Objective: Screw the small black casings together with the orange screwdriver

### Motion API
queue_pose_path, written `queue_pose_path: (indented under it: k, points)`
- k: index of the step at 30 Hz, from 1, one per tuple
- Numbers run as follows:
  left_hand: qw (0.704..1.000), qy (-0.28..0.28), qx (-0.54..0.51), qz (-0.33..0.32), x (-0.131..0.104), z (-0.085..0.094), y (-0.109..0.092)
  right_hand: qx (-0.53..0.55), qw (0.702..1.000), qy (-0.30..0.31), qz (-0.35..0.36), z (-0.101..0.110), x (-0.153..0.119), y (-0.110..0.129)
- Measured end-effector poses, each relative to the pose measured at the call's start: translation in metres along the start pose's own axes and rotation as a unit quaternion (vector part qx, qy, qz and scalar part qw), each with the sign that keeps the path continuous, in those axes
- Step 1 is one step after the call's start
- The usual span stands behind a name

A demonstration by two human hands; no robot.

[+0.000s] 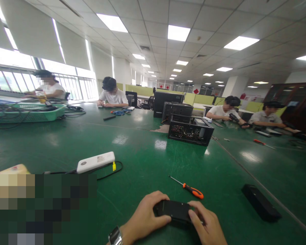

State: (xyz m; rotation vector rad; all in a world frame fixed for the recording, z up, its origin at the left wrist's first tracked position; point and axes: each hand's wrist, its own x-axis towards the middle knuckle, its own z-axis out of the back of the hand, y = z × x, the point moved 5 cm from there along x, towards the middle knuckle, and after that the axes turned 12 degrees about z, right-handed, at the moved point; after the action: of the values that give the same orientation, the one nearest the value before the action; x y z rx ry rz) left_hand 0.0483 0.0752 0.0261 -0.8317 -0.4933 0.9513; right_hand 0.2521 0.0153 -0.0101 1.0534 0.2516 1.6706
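Both my hands hold one flat black box-shaped device (177,210) just above the green table, near its front edge. My left hand (149,212), with a watch on the wrist, wraps the device's left end, thumb along the near edge. At the right end, my right hand (206,221) has its thumb and fingers closed on the casing. What kind of device it is I cannot tell. Beyond it lies a screwdriver (192,191) with an orange and black handle, its shaft pointing away to the left. A long black block-like object (261,203) rests on the right.
A white bar-shaped device (96,162) with a black cable lies left. Black computer cases (190,132) stand mid-table. A green basket (33,115) of cables sits far left. Several people work around the table; another screwdriver (262,143) lies at the right. The lower left is pixelated.
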Motion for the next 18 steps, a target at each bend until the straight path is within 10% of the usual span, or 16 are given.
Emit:
queue_pose_path:
  k: [18]
  points:
    - [0.998,-0.021,-0.025,0.047,0.004,-0.003,0.003,-0.006,0.999,-0.025,0.026,0.002,-0.001,0.005]
